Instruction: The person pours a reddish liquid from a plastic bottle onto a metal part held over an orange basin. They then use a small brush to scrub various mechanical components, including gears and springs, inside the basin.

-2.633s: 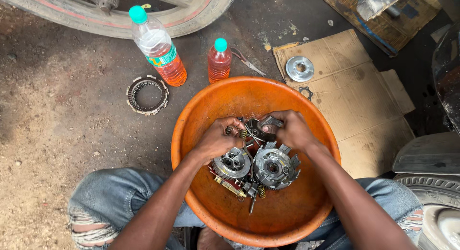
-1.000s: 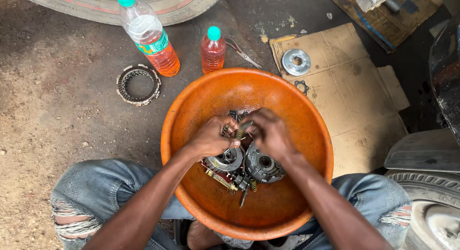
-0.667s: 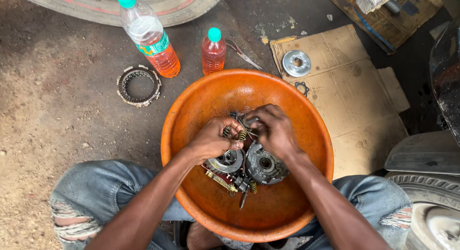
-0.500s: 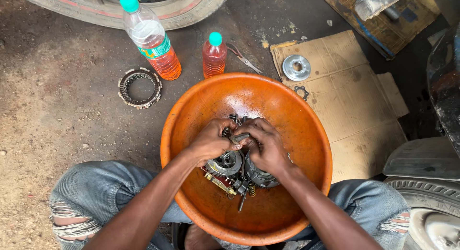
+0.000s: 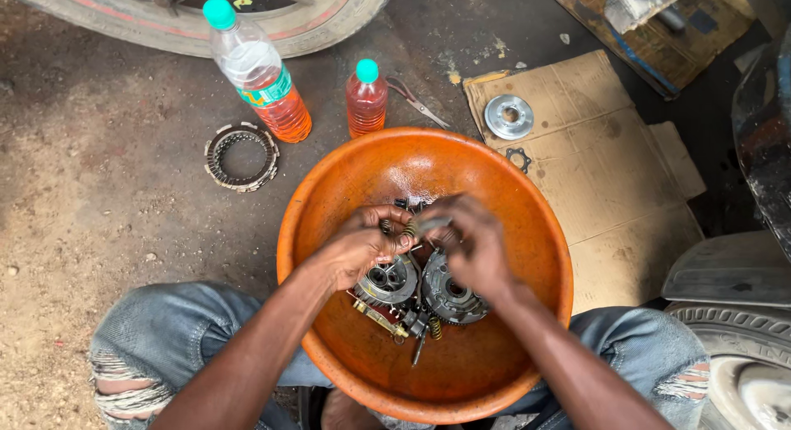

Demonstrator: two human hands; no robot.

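A small coil spring [image 5: 408,227] is pinched between the fingers of the left hand [image 5: 360,247] and the right hand [image 5: 471,247], both closed on it, above the middle of the orange basin [image 5: 329,191]. Two round metal clutch parts [image 5: 420,286] are seen lying on the basin floor beneath. Two bottles of orange liquid [image 5: 272,76] are stood on the ground beyond the basin's far rim.

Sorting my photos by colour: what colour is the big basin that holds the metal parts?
Orange, seen best in the head view: the basin.
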